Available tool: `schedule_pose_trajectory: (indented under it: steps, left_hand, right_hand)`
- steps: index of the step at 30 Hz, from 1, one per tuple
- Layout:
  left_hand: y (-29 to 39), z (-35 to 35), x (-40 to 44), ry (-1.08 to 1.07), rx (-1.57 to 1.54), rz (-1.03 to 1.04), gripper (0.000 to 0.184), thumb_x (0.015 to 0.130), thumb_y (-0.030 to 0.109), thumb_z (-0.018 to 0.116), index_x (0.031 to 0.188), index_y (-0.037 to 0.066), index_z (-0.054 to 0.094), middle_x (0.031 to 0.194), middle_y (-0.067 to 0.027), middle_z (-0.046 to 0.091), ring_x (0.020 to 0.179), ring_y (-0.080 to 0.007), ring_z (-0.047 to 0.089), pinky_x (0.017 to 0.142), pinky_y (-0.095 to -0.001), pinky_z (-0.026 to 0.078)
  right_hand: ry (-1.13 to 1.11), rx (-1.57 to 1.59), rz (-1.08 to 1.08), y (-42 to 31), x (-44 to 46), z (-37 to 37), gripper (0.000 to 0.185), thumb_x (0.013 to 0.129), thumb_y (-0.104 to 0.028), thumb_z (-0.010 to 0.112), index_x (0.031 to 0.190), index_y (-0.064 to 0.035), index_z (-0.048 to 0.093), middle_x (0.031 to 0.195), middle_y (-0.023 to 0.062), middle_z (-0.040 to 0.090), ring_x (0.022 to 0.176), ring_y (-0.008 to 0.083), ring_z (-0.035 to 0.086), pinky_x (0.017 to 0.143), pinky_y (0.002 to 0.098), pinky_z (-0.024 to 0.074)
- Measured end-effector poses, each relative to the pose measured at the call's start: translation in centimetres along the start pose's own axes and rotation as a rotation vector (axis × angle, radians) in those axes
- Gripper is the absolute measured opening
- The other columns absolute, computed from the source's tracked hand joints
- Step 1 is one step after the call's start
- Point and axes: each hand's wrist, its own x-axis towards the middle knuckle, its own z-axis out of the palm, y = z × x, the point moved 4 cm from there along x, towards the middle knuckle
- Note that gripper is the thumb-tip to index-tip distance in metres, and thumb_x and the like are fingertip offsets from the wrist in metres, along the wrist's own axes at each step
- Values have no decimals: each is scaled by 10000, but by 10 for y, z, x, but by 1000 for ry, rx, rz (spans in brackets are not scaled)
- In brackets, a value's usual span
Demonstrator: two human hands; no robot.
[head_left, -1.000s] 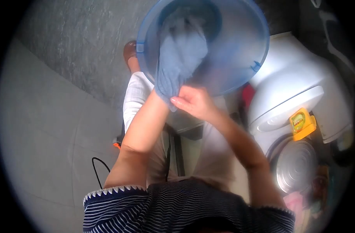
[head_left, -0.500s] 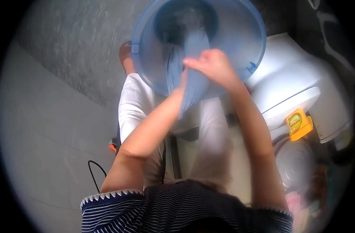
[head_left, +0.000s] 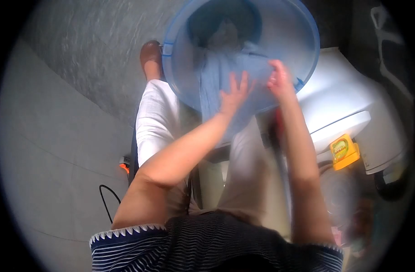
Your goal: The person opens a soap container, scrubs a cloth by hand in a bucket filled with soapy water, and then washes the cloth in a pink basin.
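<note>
A light blue cloth (head_left: 214,75) lies spread over the near inner wall of a translucent blue tub (head_left: 171,77), its lower part draping over the near rim. My left hand (head_left: 235,94) rests over the cloth with its fingers spread apart. At the cloth's right side, my right hand (head_left: 281,81) has its fingers curled in at the edge of the fabric. Deeper in the tub, the far end of the cloth bunches up beside a dark round area (head_left: 216,20). Some motion blur softens the fingers.
To the right stands a white plastic appliance or bin (head_left: 348,86) with a yellow box (head_left: 343,152) on its near edge. A brown shoe (head_left: 151,52) is on the grey floor (head_left: 58,136) left of the tub. A black cable loop (head_left: 108,199) lies at lower left.
The cloth, gathered between both hands before, is now spread wider. My left hand has opened and moved right; my right hand has moved right towards the tub's side.
</note>
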Motion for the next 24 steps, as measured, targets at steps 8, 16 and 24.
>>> schedule_pose_trajectory:
  steps: [8,16,24]
  left_hand:
    - [10,-46,-14,261,-262,-14,588,794,377,545,1315,215,324,1371,-169,236,1252,-383,224,911,-599,280]
    - [-2,-57,-14,312,-769,8,740,773,443,585,1307,18,299,1314,-195,341,1219,-315,322,984,-355,285]
    - [-46,-80,0,115,-2223,-344,519,797,407,560,1181,69,474,1065,-81,529,1011,-233,485,918,-363,359]
  right_hand:
    - [-325,794,-395,-50,-77,7,432,762,-251,459,1093,25,488,1149,160,511,1078,279,463,951,401,335]
    - [-740,885,-499,-68,-124,22,592,752,-288,445,1237,44,372,1269,186,410,1165,324,383,1005,424,267]
    - [-591,-174,-232,40,-132,38,104,657,-53,557,722,-28,479,754,79,540,727,197,550,627,328,434]
